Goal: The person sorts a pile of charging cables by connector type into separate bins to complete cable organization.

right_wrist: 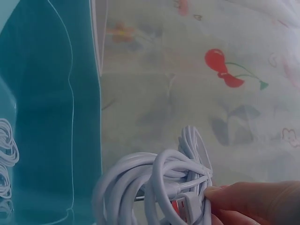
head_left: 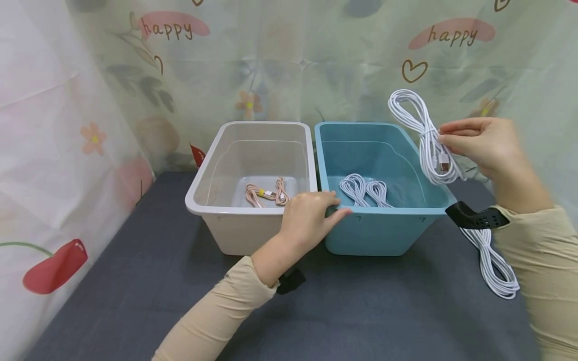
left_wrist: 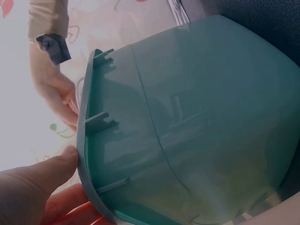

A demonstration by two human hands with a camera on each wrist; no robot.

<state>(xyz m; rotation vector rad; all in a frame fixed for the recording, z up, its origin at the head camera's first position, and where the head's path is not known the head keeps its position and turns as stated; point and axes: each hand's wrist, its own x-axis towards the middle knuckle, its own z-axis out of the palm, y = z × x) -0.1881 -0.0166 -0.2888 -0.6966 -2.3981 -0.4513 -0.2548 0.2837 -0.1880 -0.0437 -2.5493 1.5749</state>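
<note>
A coiled white USB cable [head_left: 426, 135], tied at its middle, is pinched between the thumb and fingers of my right hand [head_left: 489, 145], above the right rim of the blue bin [head_left: 379, 233]. Its USB plug [right_wrist: 190, 206] shows in the right wrist view. My left hand [head_left: 309, 218] grips the blue bin's front rim near its left corner, with the thumb [left_wrist: 65, 164] on the rim in the left wrist view. Inside the blue bin lie coiled white cables [head_left: 366, 190]. The beige bin [head_left: 246, 228] beside it holds coiled pinkish cables [head_left: 268, 194].
Another white cable bundle [head_left: 496, 271] lies on the dark tabletop [head_left: 361, 311] right of the blue bin, partly behind the right sleeve. Both bins stand side by side before a printed curtain [head_left: 280, 60]. Black straps [head_left: 476, 216] circle the wrists.
</note>
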